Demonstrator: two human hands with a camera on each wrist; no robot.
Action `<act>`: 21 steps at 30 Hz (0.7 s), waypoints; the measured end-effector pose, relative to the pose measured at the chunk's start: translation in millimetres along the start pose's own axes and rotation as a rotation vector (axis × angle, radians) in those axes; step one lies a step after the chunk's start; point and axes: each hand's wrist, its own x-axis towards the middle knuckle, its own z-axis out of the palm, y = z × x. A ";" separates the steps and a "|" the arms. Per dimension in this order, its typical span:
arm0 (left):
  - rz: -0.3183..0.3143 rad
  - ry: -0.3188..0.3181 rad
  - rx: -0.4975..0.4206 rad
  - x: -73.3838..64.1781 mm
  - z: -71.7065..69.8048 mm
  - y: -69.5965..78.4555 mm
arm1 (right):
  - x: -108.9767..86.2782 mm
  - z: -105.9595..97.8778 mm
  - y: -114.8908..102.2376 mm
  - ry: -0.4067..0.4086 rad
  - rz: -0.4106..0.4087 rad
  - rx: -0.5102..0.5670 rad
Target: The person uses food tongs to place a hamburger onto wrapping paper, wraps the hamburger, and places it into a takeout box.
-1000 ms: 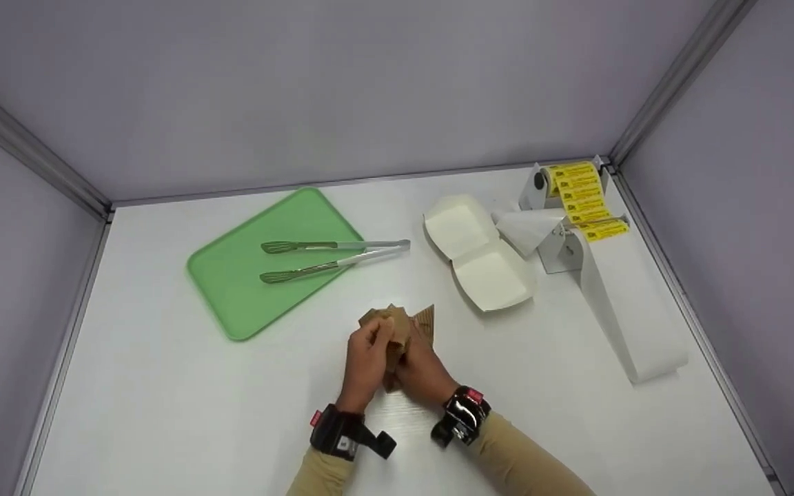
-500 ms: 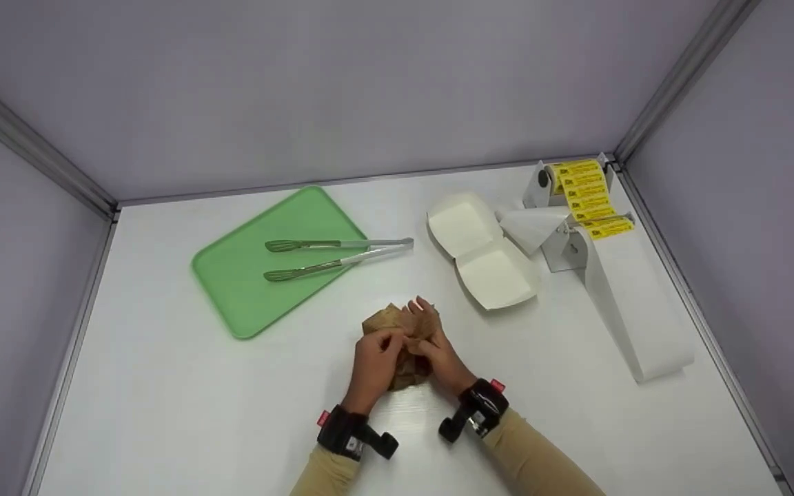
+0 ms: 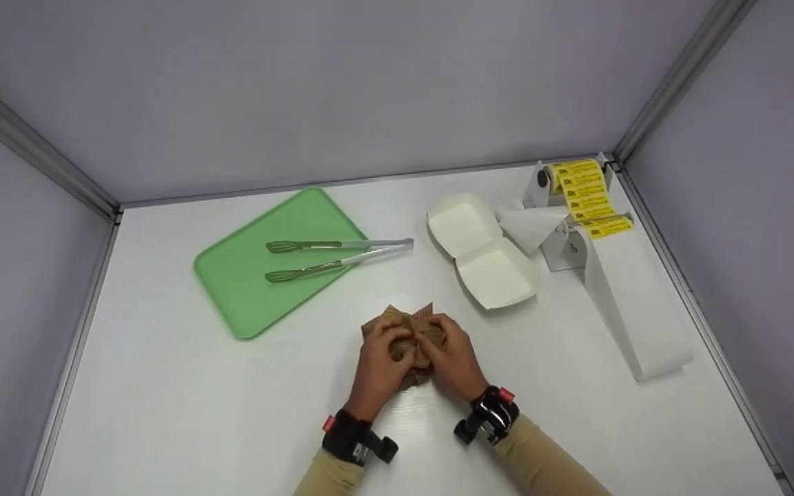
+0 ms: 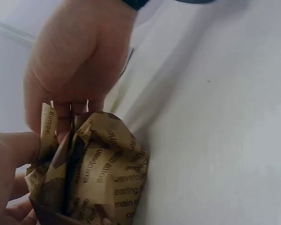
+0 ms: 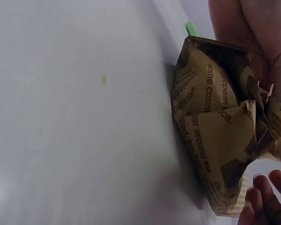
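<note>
A bundle of brown printed wrapping paper (image 3: pixel 431 334) is held between both hands near the middle of the white table. Its folds stand up as loose flaps, and whatever it may contain is hidden. My left hand (image 3: pixel 380 362) grips the left side, fingers curled over the top and thumb bent toward the middle. On the other side, my right hand (image 3: pixel 460 357) pinches the paper between thumb and fingers. In the left wrist view, the crumpled printed paper (image 4: pixel 107 168) lies close over the table. The right wrist view shows folded paper (image 5: pixel 220 140) with a deep crease at its top.
A green tray (image 3: pixel 252 303) lies at the left, with tongs (image 3: pixel 307 246) resting across its right edge. Right of them sits an opened white clamshell box (image 3: pixel 495 275). At the back right stands a dispenser with yellow labels (image 3: pixel 584 193), its white backing strip (image 3: pixel 635 317) trailing forward.
My right hand lifted its fingers over the paper, then moved them back to its right side. My left fingers have spread across the top. A paper corner shows again at the back.
</note>
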 end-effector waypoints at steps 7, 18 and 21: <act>0.166 0.072 0.347 -6.8 4.0 -4.2 | -4.5 -8.0 8.9 -0.018 0.047 0.033; 0.365 0.061 0.599 -12.4 2.6 -18.6 | -5.3 -8.2 13.9 -0.072 0.073 -0.011; 0.411 0.079 0.662 -12.9 1.1 -20.7 | -5.2 -10.3 13.0 -0.117 0.083 -0.043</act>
